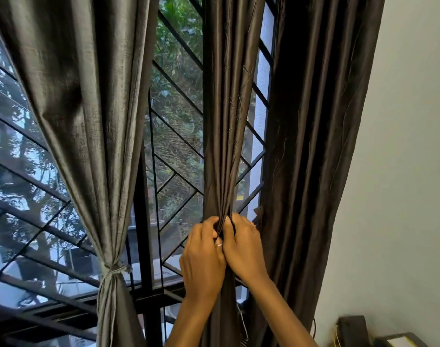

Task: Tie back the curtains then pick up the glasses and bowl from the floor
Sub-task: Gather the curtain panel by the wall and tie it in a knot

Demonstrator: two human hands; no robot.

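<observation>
Curtain fabric, the dark brown middle panel (224, 121), hangs straight down in front of me, and its folds narrow to a bunch right where my two hands meet, low and a little right of centre in my view. Below my hands the same panel drops on between my forearms and out of the bottom edge.

My left hand (201, 256) is curled shut around the left side of that bunch, fingers wrapped inward and knuckles toward me; a ring shows on one finger. My right hand (244, 246) is curled shut on the right side of it, thumb and fingers pinching the gathered folds. The two hands press against each other with the fabric caught between them. I cannot tell whether a tie or cord is in either hand; the fingers hide it.

Just right of my hands a second dark brown panel (314, 146) hangs loose against the pale wall (401, 171). Well to the left, a grey curtain (88, 108) is already cinched with a knotted grey tie (115, 269), flaring above and below it. Behind all of them stands the window grille (173, 156) with its black diagonal bars, green foliage beyond. At the bottom right corner a dark object (351, 329) sits near the wall, too cropped to identify.
</observation>
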